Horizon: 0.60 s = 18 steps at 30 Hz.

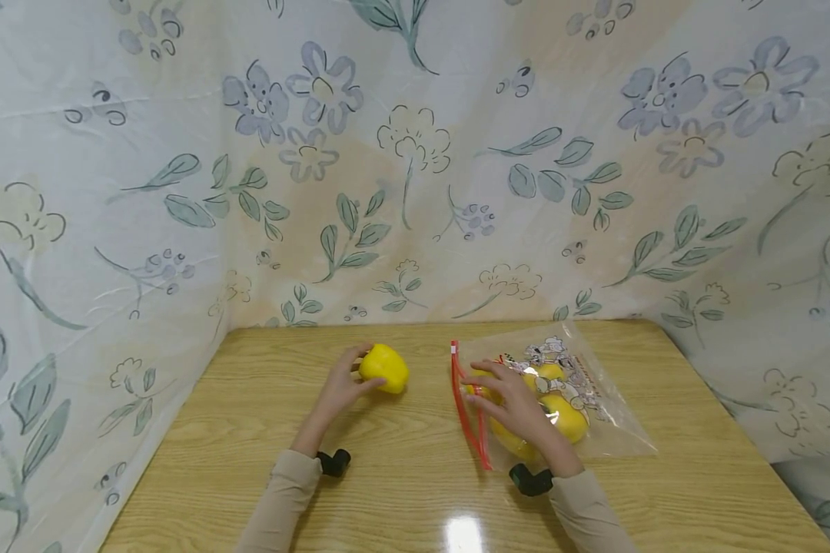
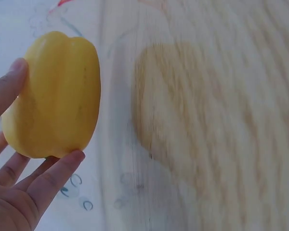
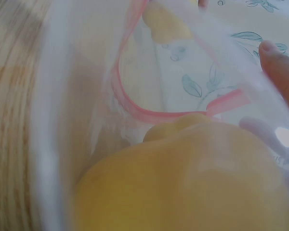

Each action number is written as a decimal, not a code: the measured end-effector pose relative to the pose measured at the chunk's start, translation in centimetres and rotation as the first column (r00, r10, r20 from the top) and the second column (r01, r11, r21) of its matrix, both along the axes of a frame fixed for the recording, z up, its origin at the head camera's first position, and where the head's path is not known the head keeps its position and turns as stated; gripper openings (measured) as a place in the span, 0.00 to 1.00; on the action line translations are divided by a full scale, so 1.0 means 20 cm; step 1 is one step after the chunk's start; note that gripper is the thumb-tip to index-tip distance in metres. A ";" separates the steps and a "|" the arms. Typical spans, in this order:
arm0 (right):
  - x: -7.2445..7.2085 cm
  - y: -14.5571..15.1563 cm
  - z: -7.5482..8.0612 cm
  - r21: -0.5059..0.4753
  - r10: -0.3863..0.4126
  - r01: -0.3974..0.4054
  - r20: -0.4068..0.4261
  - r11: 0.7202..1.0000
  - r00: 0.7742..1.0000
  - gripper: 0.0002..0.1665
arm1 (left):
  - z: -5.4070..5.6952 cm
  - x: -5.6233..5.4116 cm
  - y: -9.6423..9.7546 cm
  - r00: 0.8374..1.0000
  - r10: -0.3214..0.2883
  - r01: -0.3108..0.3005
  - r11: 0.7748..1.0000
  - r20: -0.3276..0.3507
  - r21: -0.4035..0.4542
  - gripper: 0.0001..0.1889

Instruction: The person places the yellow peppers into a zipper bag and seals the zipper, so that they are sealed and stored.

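Note:
My left hand (image 1: 342, 384) holds a yellow bell pepper (image 1: 384, 369) above the left half of the table. In the left wrist view, the thumb lies on one side of the pepper (image 2: 58, 96) and the fingertips support its lower end. To the right, my right hand (image 1: 515, 403) grips the mouth of a clear zip bag (image 1: 615, 430) with a red zip strip. Several yellow peppers (image 1: 566, 418) lie inside the bag. In the right wrist view, the bag's mouth gapes beyond a large pepper (image 3: 183, 178); the thumb (image 3: 279, 67) shows, while other fingers are blurred behind plastic.
A wood-grain table (image 1: 401, 476) carries the bag. Floral cloth (image 1: 415, 177) hangs behind it and along both sides. Dark wrist mounts (image 1: 531, 480) sit below both hands. Printed pictures on the bag partly cover the peppers inside.

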State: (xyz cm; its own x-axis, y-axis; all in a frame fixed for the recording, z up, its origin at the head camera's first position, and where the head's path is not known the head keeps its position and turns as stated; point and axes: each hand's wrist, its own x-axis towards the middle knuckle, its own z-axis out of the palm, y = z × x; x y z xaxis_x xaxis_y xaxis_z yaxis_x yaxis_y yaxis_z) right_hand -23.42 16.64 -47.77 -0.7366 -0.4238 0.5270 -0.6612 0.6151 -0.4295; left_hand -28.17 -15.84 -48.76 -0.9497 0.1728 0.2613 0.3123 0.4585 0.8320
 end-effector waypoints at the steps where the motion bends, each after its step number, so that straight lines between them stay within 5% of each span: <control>1: 0.00 0.00 0.00 -0.001 0.000 0.000 0.004 1.000 1.000 0.16 | 0.00 0.00 0.01 1.000 -0.001 0.001 1.000 0.003 -0.001 0.36; 18: 0.00 0.00 0.01 0.006 0.001 -0.001 0.009 1.000 1.000 0.17 | 0.00 0.03 0.11 0.999 -0.033 0.033 0.999 0.007 -0.019 0.36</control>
State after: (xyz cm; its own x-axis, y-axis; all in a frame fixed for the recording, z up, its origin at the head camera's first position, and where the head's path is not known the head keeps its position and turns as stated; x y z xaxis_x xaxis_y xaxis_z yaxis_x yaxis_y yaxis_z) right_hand -23.48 16.57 -47.62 -0.7405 -0.4276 0.5184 -0.6583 0.6167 -0.4317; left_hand -27.64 -13.58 -48.83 -0.9453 0.2087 0.2508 0.3215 0.4643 0.8253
